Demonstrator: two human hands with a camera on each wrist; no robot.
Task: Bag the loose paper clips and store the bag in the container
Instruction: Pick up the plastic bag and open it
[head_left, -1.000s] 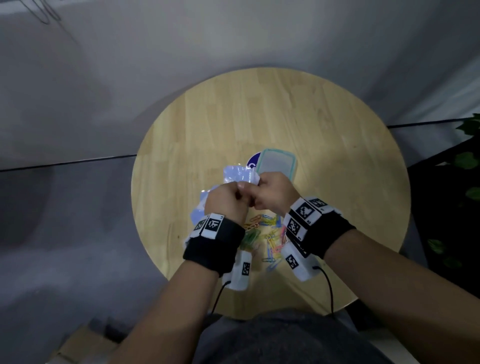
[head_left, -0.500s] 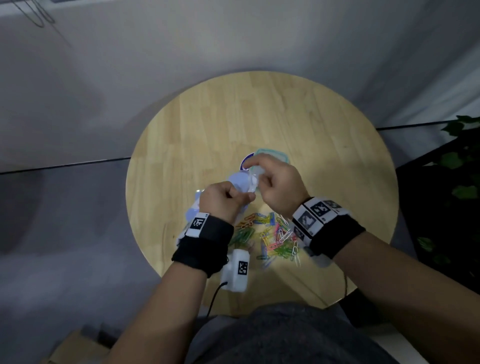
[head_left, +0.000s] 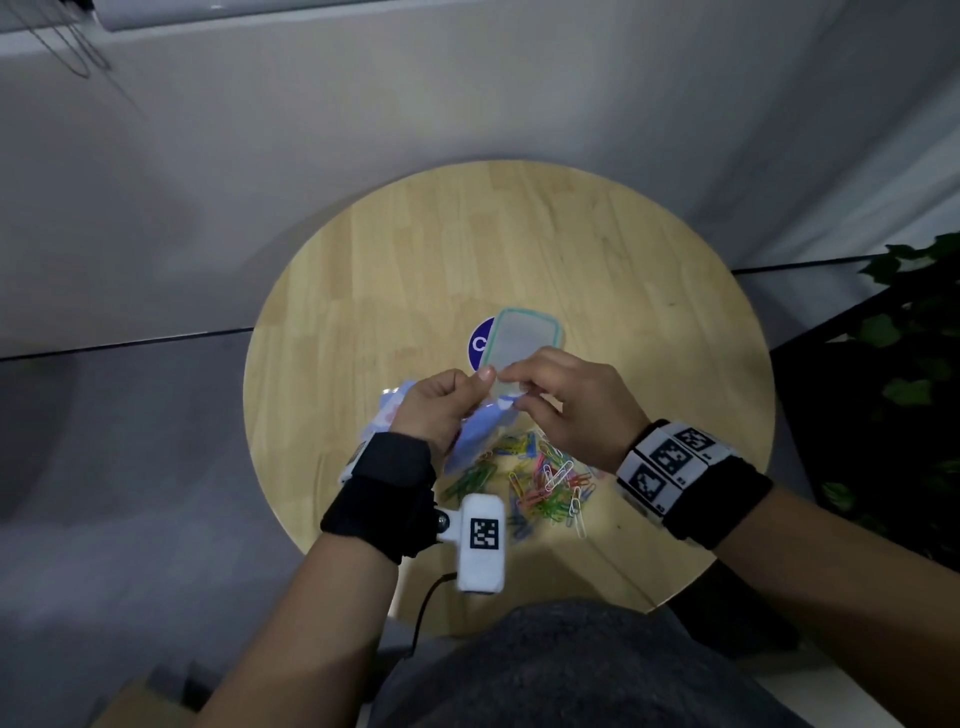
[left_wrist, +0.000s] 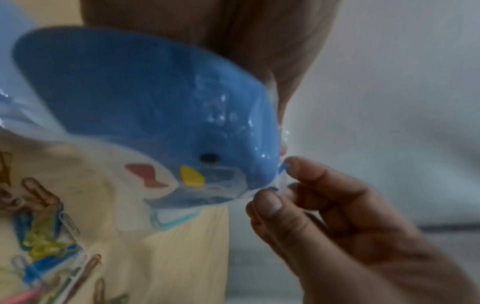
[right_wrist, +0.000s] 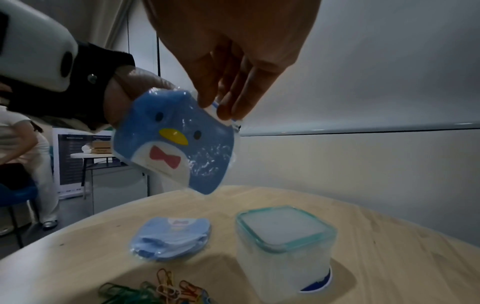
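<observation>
From the head view, a small blue plastic bag with a penguin face (head_left: 480, 431) is held up above a round pale wooden table (head_left: 363, 291). It is gripped by the left hand (head_left: 439, 408), whose fingers are curled round it. Its top edge is pinched by the fingertips of the right hand (head_left: 563, 405). A pile of loose coloured paper clips (head_left: 540, 483) is seen lying on the table under the hands. A clear plastic box with a green-edged lid (head_left: 524, 345) is stood just behind the hands, on a dark blue round sticker (head_left: 479, 343).

From the left wrist view, the bag (left_wrist: 155, 115) is seen close up and blurry. Its corner is squeezed between the thumb and a finger of the right hand (left_wrist: 337, 216). Some clips (left_wrist: 46, 242) are seen below on the wood.

From the right wrist view, the bag (right_wrist: 176, 144) is held in the air by the left hand (right_wrist: 132, 92), well above the closed box (right_wrist: 283, 246). A flat stack of more blue bags (right_wrist: 171, 238) is laid on the table beside the box. A few clips (right_wrist: 166, 288) are seen at the near edge.
</observation>
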